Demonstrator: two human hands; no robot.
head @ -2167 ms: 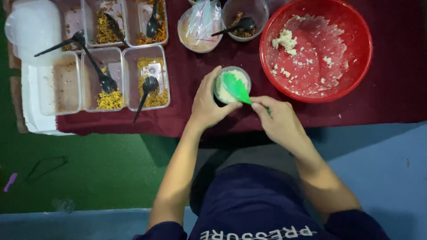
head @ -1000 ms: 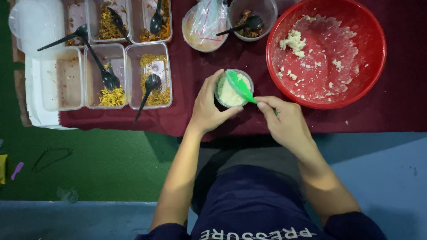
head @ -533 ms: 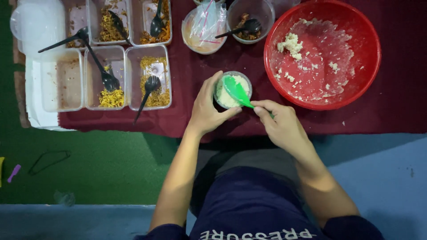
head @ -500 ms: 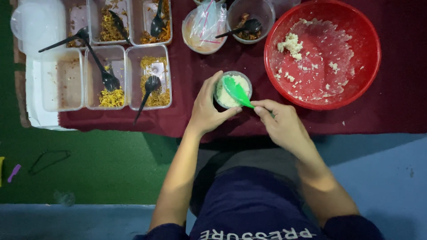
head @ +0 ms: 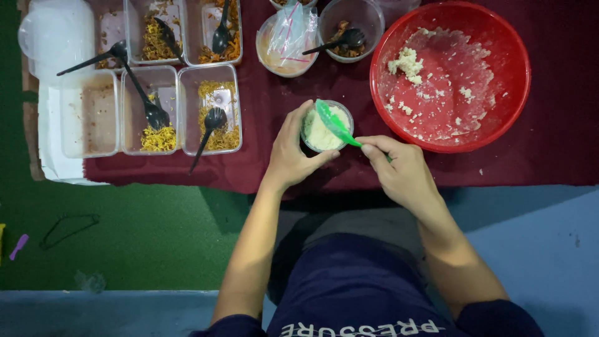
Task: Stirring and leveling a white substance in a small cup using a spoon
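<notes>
Left hand [head: 292, 156] cups a small round cup [head: 326, 126]; right hand [head: 402, 171] pinches a green spoon [head: 336, 123], blade angled across its apparently rice-filled mouth.

The top edge cuts off the upper trays [head: 181, 25], and the right hand [head: 402, 175] hides the green spoon's [head: 334, 122] handle.

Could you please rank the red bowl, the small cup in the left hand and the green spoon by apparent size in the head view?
1. red bowl
2. small cup
3. green spoon; much narrower than the cup.
</notes>
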